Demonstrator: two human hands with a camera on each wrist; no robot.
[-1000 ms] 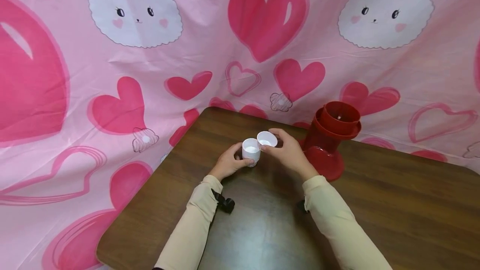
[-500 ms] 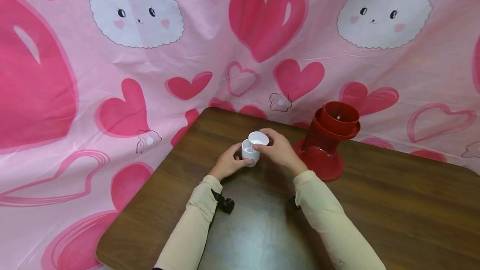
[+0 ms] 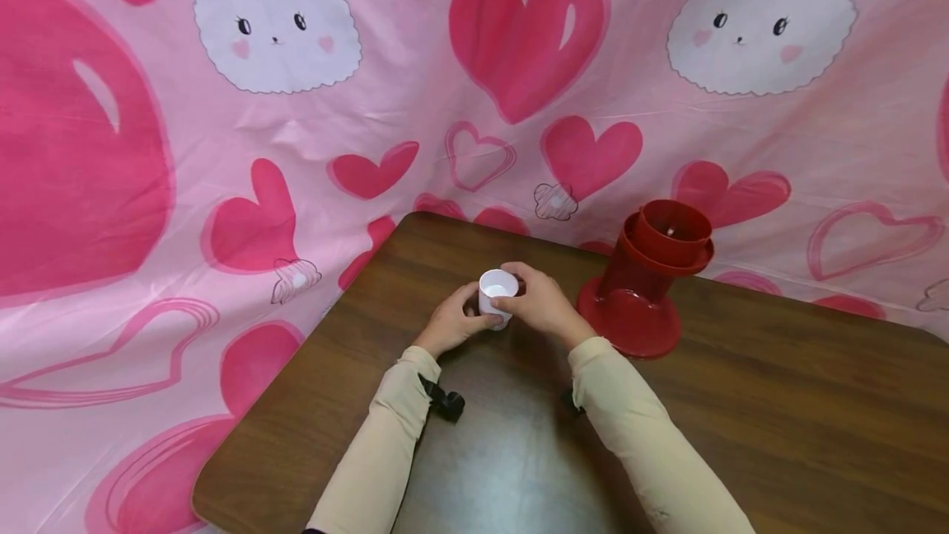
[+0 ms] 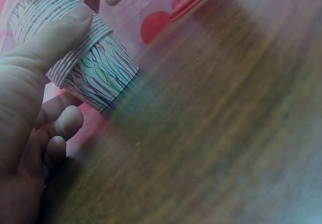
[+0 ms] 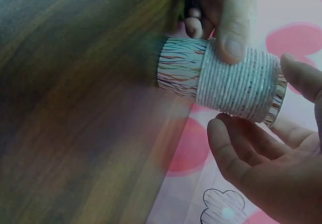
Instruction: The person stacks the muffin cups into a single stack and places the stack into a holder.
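Observation:
A stack of nested paper cups, its rim upward in the head view, is held between both hands over the table. Thin wavy coloured lines mark the lowest cup's wall, and the rolled rims sit close together in the right wrist view's stack. My left hand grips the stack, its thumb pressed across the rims. At the top end, my right hand holds the uppermost cup's rim with the thumb on one side and fingers on the other.
A red plastic stand with a round base and an open cup-shaped top is to the right of my right hand. The brown wooden table meets a pink heart-printed cloth along its back and left edges.
My right hand brought a single white cup leftward and down into the stack's mouth, so one opening shows where two did. My left hand stayed in place.

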